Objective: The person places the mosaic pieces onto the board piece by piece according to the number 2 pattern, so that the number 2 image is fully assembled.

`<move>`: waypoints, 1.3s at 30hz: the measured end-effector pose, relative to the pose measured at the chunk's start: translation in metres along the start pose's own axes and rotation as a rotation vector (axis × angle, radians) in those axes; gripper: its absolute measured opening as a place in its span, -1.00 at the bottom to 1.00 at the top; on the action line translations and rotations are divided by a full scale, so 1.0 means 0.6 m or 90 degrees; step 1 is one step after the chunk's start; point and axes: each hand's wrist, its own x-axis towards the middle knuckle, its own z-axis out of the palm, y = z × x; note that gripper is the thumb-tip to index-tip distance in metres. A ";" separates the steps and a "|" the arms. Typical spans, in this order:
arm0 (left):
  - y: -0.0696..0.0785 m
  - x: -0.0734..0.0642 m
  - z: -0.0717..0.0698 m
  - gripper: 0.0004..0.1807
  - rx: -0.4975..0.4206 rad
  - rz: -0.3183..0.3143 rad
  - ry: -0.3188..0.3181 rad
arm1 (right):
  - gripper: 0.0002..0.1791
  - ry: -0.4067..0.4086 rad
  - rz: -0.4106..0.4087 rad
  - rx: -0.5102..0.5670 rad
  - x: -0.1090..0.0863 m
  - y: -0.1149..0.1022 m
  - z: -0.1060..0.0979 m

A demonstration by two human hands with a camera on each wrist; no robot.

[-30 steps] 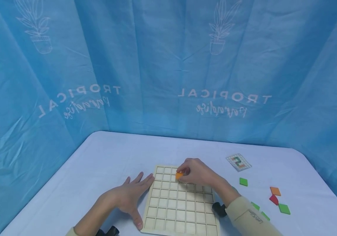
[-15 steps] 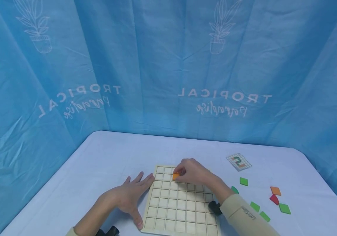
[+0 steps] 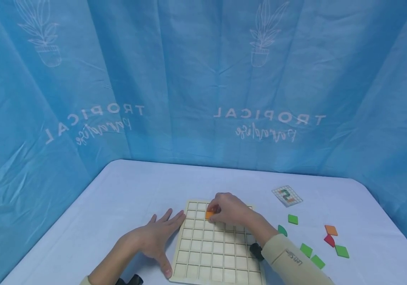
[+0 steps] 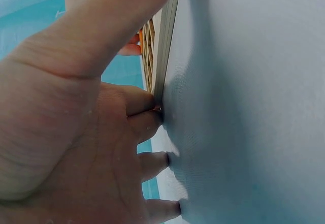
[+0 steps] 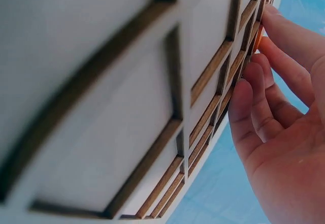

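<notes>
A pale wooden grid board [image 3: 207, 259] lies on the table in front of me. My right hand [image 3: 231, 209] pinches a flat orange square tile [image 3: 209, 215] between thumb and fingers over a cell in the second row from the far edge. In the right wrist view only a sliver of the orange tile [image 5: 259, 35] shows past the fingers. My left hand [image 3: 156, 239] lies spread along the board's left side, thumb at the near corner and fingertips at the far part of that edge. The left wrist view shows its fingers [image 4: 139, 99] straight against the board's side.
Right of the board lie several green square tiles [image 3: 293, 219], a dark green rounded tile [image 3: 282, 230], an orange tile [image 3: 331, 230] and a red tile [image 3: 329, 240]. A card with a printed grid pattern [image 3: 287, 196] lies farther back. Blue curtain [image 3: 203, 87] surrounds the white table [image 3: 146, 178].
My right hand has shifted a little left across the board with the orange tile, which now lies flatter against the grid. The left hand has stayed in place.
</notes>
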 end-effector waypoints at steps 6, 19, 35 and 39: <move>-0.003 0.001 0.004 0.61 0.000 0.012 0.006 | -0.78 0.003 -0.007 -0.001 -0.001 0.002 0.000; 0.003 -0.001 0.006 0.59 -0.024 0.015 0.006 | -0.70 0.014 0.014 0.061 -0.029 0.027 -0.025; 0.002 -0.003 0.003 0.60 -0.031 0.021 0.007 | -0.71 0.065 0.051 0.053 -0.099 0.075 -0.079; -0.001 0.000 0.003 0.60 -0.024 0.020 0.005 | -0.72 0.078 0.061 0.056 -0.121 0.087 -0.087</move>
